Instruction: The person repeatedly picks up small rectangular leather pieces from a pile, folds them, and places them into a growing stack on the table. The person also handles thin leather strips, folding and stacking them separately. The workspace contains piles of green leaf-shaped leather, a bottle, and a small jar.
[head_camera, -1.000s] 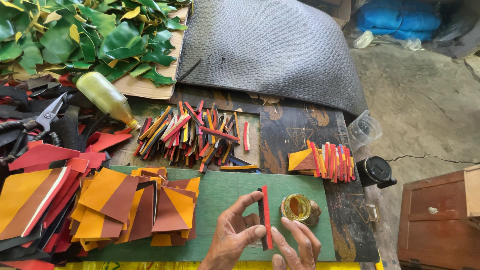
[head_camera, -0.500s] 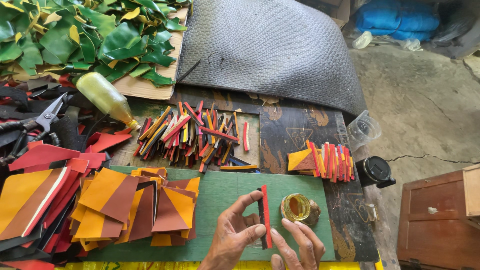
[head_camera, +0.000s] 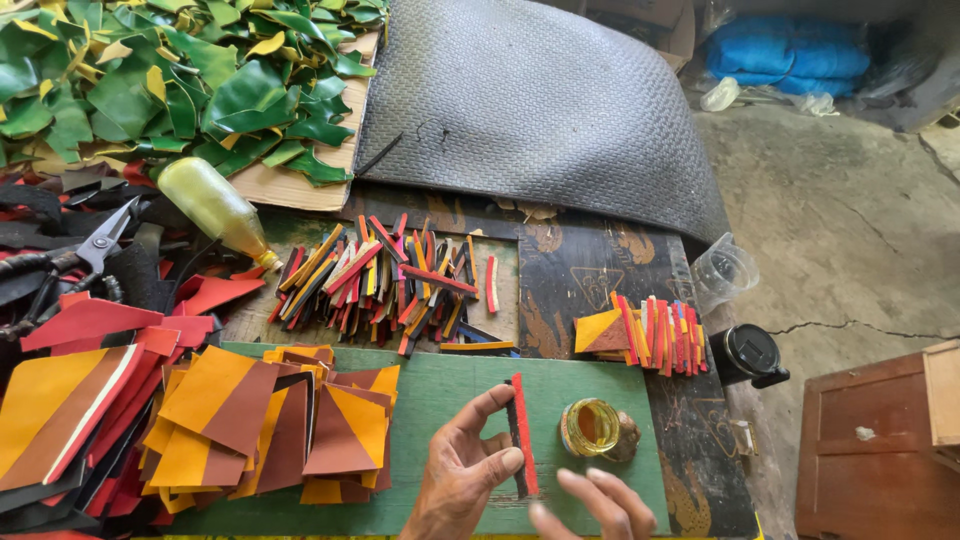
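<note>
My left hand (head_camera: 462, 478) pinches a narrow red and black leather strip (head_camera: 520, 432) between thumb and forefinger, holding it on edge over the green cutting mat (head_camera: 440, 375). My right hand (head_camera: 598, 503) is at the bottom edge, fingers spread, holding nothing, just below a small open glass jar of yellow glue (head_camera: 592, 428) that stands to the right of the strip.
A heap of thin coloured strips (head_camera: 385, 278) lies beyond the mat, a smaller bundle (head_camera: 645, 332) to the right. Orange and brown patchwork pieces (head_camera: 270, 425) sit at left. A yellow glue bottle (head_camera: 212, 205), scissors (head_camera: 95, 245), green leather scraps (head_camera: 170, 85), a dark textured sheet (head_camera: 530, 110), a black lid (head_camera: 752, 352).
My right hand has come off the strip and dropped slightly toward the bottom edge. The left hand still holds the strip in about the same place.
</note>
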